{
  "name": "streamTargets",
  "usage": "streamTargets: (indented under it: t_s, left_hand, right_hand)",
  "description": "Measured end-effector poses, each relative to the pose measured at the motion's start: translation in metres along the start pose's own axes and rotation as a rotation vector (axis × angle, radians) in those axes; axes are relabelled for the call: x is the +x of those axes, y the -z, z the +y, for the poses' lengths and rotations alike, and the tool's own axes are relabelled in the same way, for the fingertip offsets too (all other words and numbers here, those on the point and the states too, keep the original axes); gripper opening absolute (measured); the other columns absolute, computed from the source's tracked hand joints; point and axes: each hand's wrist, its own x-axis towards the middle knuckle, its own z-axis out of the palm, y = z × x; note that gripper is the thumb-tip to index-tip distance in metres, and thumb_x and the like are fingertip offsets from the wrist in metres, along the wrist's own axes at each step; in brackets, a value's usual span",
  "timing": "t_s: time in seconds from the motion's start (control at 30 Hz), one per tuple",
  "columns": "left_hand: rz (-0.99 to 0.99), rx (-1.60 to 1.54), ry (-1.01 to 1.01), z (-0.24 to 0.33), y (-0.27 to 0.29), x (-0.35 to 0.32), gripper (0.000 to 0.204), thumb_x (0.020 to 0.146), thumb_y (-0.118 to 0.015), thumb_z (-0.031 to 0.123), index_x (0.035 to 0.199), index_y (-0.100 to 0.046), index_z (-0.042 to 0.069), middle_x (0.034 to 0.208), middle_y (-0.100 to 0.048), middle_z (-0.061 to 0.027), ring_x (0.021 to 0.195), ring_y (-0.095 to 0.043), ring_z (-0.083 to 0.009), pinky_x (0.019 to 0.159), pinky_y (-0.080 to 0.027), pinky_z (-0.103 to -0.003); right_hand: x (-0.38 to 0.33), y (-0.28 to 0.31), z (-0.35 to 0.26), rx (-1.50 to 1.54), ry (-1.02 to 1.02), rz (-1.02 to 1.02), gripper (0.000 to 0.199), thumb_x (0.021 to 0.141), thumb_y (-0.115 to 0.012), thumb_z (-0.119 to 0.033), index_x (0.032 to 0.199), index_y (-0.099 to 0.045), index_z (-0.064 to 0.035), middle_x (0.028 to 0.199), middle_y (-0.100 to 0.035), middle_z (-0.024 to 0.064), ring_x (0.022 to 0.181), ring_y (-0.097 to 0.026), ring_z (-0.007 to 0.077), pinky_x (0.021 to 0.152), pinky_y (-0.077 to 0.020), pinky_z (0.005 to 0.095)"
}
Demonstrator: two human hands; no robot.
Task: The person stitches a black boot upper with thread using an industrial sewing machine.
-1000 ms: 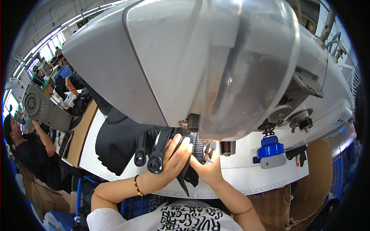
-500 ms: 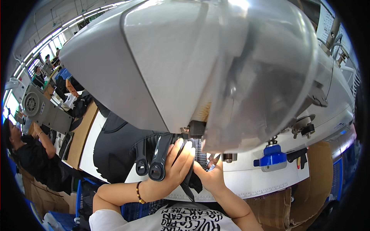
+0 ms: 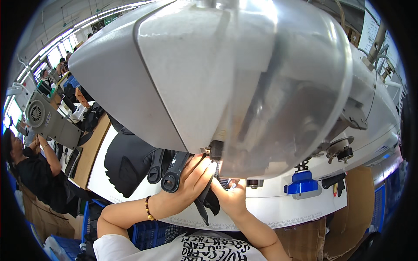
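Under the needle area of a large white sewing machine [image 3: 183,74], my two hands work close together on a black fabric piece [image 3: 211,202]. My left hand [image 3: 187,182], with a beaded bracelet at the wrist, has its fingers closed over the piece. Just left of those fingers lie two black straps with rounded plastic ends, the nearer one a black plastic end [image 3: 170,182]. My right hand [image 3: 230,198] pinches the piece's right edge by a grey ribbed strip. Something small and pale blue shows at its fingers, too small to name. The machine head hides the needle and some fingertips.
A wide black panel [image 3: 126,163] spreads over the white table [image 3: 270,206] at left. A blue-and-grey fitting [image 3: 301,182] hangs from the machine at right. Cardboard [image 3: 355,209] stands beyond the table's right end. A co-worker [image 3: 37,169] sits at a machine on the left.
Both hands and the black piece have shifted slightly left, and the plastic strap ends moved with them. Less of the ribbed strip shows. The whole view has tilted a little.
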Motion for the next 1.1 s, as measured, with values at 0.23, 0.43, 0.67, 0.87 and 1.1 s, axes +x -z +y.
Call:
streamTargets:
  t_s: [0.23, 0.43, 0.67, 0.87, 1.1]
  left_hand:
    - [-0.062, 0.041, -0.020, 0.001, 0.005, 0.004, 0.056, 0.063, -0.056, 0.010, 0.114, -0.043, -0.011, 0.111, -0.045, -0.0191, 0.106, -0.045, -0.0331, 0.092, -0.036, -0.041]
    - [0.015, -0.027, 0.064, 0.013, -0.007, -0.016, 0.048, 0.071, -0.049, 0.000, 0.118, -0.044, -0.009, 0.120, -0.043, -0.0215, 0.119, -0.037, -0.0393, 0.096, -0.033, -0.043]
    - [-0.020, 0.022, 0.102, 0.024, -0.014, -0.024, 0.048, 0.074, -0.048, 0.004, 0.120, -0.043, -0.006, 0.125, -0.041, -0.0225, 0.120, -0.036, -0.0376, 0.097, -0.031, -0.043]
    - [-0.058, 0.098, 0.098, 0.029, -0.004, -0.017, 0.051, 0.073, -0.048, 0.006, 0.122, -0.041, -0.005, 0.125, -0.041, -0.0204, 0.120, -0.037, -0.0355, 0.095, -0.031, -0.041]
    - [-0.008, -0.018, 0.105, 0.024, -0.006, -0.022, 0.052, 0.072, -0.047, 0.002, 0.122, -0.040, -0.007, 0.127, -0.038, -0.0218, 0.121, -0.035, -0.0373, 0.096, -0.031, -0.041]
  right_hand:
    - [-0.005, 0.007, 0.000, -0.054, -0.134, 0.023, 0.023, 0.075, -0.065, -0.005, 0.094, -0.055, -0.0009, 0.082, -0.056, -0.0021, 0.065, -0.049, 0.0013, 0.055, -0.0388, 0.0162]
    - [-0.020, 0.027, -0.014, 0.236, -0.236, -0.185, 0.020, 0.076, -0.063, 0.001, 0.095, -0.058, 0.0039, 0.088, -0.062, 0.0053, 0.080, -0.058, 0.0093, 0.070, -0.0475, 0.0216]
    - [-0.047, 0.030, -0.019, 0.081, -0.174, -0.208, 0.008, 0.076, -0.056, -0.001, 0.082, -0.060, -0.0016, 0.060, -0.051, -0.0031, 0.054, -0.039, 0.0024, 0.048, -0.0323, 0.0195]
    - [-0.048, 0.034, -0.014, 0.009, -0.136, -0.231, 0.019, 0.073, -0.052, 0.004, 0.090, -0.061, 0.0044, 0.058, -0.054, -0.0023, 0.047, -0.045, 0.0012, 0.041, -0.0329, 0.0177]
    - [-0.032, 0.038, -0.021, 0.278, -0.222, -0.281, 0.006, 0.078, -0.055, -0.004, 0.079, -0.058, 0.0008, 0.062, -0.050, -0.0063, 0.053, -0.041, 0.0003, 0.045, -0.0310, 0.0178]
